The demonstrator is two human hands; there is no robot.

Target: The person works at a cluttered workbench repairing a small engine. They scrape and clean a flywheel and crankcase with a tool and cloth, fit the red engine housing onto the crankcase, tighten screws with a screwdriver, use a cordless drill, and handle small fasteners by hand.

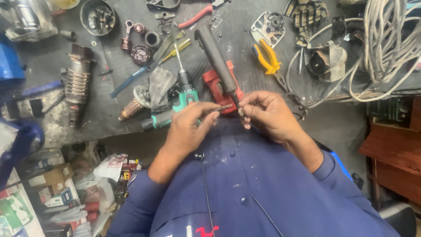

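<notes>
Both hands meet at the bench edge. The left hand (190, 125) and right hand (265, 114) pinch a small dark metal rod (226, 107) between fingertips. A long, dull black tube (217, 59) lies just beyond, over a red block (215, 87).

2 hands (193, 127) (267, 114), 1 green drill (182, 103), 1 pair of yellow-handled pliers (268, 57), 1 pair of red-handled pliers (197, 15), 1 red tool body (217, 87), 1 round dish of small parts (97, 17), 1 bundle of white cable (386, 39)
</notes>
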